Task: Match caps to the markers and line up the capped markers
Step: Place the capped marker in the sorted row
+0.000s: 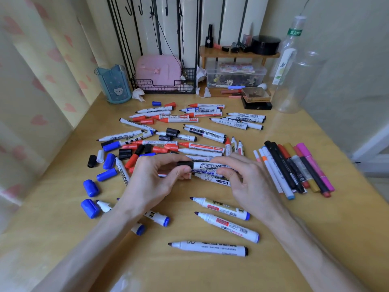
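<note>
We see a yellow wooden tabletop (189, 275) set into a corner, with a pale curtain printed with pink hearts (31, 81) along its left side and a plain grey wall (347, 49) on the right. Across the middle lies a loose scatter of white-barrelled whiteboard markers (202, 131), most of them uncapped, mixed with loose red caps (160, 149) and loose black caps (125, 153). A group of blue plastic caps (90, 187) sits at the left. Three uncapped markers (227, 225) lie nearer us, apart from the pile. At the right, a row of slim capped pens in black, red, gold and pink (294, 167) lies side by side.

At the back, a translucent blue plastic cup with a cat face (112, 84) stands by the curtain; we cannot tell what is in it. Beside it a black wire basket (164, 87) holds a pink hard case (157, 70). A small wooden shelf (237, 52) carries a round black box (266, 44) and small cosmetic items. Under it a clear plastic box (235, 74) holds small mixed pieces. A clear plastic bottle with a green neck label (291, 49) stands at the right.

Over the centre of the table, the person's left hand (155, 178) curls fingers and thumb round a black cap (185, 164) at the left end of a white whiteboard marker with black printing (210, 166). The right hand (242, 175) pinches that marker's barrel between thumb and fingertips. The marker is held level, just above the pile.
</note>
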A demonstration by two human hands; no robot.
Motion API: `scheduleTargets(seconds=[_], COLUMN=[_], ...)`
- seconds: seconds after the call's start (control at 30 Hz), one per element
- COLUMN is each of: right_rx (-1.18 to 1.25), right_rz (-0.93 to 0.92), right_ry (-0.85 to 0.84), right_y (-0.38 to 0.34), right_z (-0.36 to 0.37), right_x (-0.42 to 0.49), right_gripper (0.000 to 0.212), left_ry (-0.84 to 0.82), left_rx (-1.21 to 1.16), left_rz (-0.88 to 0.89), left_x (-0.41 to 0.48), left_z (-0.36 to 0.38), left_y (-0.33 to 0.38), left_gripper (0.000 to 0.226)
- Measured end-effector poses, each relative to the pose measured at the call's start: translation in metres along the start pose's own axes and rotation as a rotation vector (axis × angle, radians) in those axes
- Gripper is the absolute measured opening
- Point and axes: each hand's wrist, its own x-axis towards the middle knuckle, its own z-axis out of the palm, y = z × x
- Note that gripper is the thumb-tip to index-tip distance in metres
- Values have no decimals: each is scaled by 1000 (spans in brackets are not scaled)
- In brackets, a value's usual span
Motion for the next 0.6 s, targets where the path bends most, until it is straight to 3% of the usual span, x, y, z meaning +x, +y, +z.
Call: scheduleTargets(seconds=[0.17, 0.47, 0.6], right_rx=[65, -80, -38], right_rz=[19, -200, -161], right_ry=[-56, 161, 171], right_y=[3, 7, 16], right_z=[-5, 6, -3], right_x=[4, 12, 12], right_gripper=[29, 53, 53], left_ry=[-51, -68, -84], left_rx=[59, -29, -20], left_rz=[0, -107, -82], left_x=[6, 13, 14], left_z=[-3, -15, -26], left_y=[-3, -15, -14], left_gripper=[20, 14, 15])
